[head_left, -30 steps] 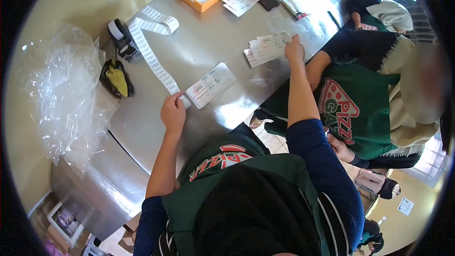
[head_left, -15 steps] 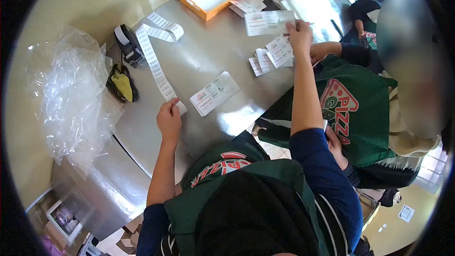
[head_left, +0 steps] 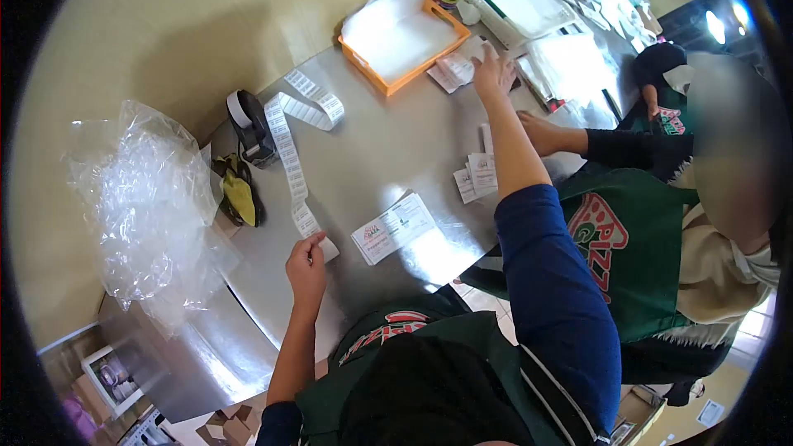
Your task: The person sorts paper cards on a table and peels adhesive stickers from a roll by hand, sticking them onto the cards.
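One left hand (head_left: 306, 274), fingers curled at label strip (head_left: 288, 149), grip unclear; right hand (head_left: 494, 78), fingers spread, beside cards (head_left: 452, 73).

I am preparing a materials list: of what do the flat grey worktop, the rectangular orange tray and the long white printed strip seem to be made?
Flat grey worktop: shiny metal, probably stainless steel; it mirrors bright light.
Rectangular orange tray: likely smooth plastic, with evenly coloured walls.
Long white printed strip: apparently paper, since it curls; finish unclear.
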